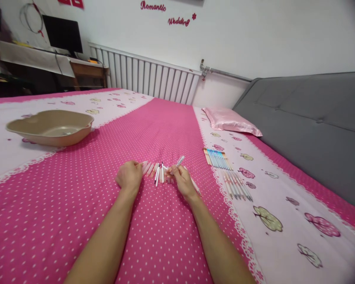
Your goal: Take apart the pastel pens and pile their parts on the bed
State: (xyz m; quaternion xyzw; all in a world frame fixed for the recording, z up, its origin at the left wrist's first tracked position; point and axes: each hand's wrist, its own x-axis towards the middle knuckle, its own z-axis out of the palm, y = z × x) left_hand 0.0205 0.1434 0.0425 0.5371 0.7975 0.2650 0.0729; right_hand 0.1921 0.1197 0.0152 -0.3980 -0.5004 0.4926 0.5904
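My right hand (182, 180) is closed round a white marker pen (180, 160), whose end sticks up above the fingers. My left hand (129, 175) is closed at the left end of a row of pale pink and white pens (150, 169); what its fingers pinch, if anything, is hidden. Between the hands, a white pen with a dark tip (157, 176) lies at a slant among the others. Just right of my right hand, another pale pen (196, 187) rests on the pink dotted bedspread (165, 228), partly covered by the hand.
On the right lie a row of blue and orange pens (218, 159) and, nearer, a row of pale pens (237, 186). A beige plastic basin (51, 128) sits at the left. Farther back are a pink pillow (232, 121), a grey headboard (307, 130) and a radiator (148, 75).
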